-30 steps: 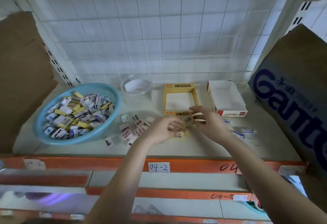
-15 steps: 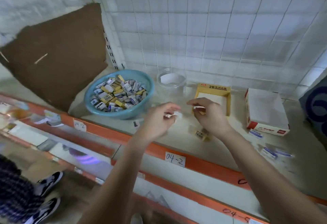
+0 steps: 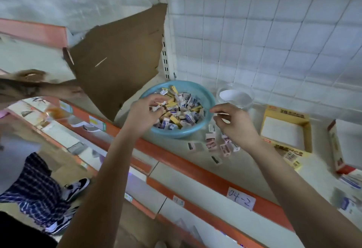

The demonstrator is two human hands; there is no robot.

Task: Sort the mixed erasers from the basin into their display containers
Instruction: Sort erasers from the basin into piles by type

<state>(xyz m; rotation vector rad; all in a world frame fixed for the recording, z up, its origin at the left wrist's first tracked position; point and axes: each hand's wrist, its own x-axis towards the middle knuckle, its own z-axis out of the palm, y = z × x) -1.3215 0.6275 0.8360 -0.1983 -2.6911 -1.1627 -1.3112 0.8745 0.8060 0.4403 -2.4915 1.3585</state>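
A blue basin (image 3: 177, 133) full of mixed small erasers (image 3: 184, 108), yellow, white and blue-labelled, stands on the shelf. My left hand (image 3: 145, 110) reaches into its near left side, fingers curled into the pile and closing on erasers. To the basin's right, my right hand (image 3: 233, 123) hovers with loosely curled fingers and holds nothing that I can see. Below it, several pink-sleeved erasers (image 3: 211, 143) lie loose on the shelf. A clear round tub (image 3: 236, 98), a yellow display box (image 3: 308, 130) and a red-and-white box (image 3: 336, 149) stand further right.
A torn cardboard sheet (image 3: 121, 65) leans left of the basin. Another person's arm (image 3: 39, 89) and shoes (image 3: 76, 187) show at the left. The orange shelf edge bears a label 04-2 (image 3: 241, 198). Yellow erasers (image 3: 291, 157) lie before the yellow box, blue ones (image 3: 348, 183) at far right.
The view has swung left. My left hand moved from above the loose erasers into the basin. My right hand left the yellow box and now hangs beside the basin.
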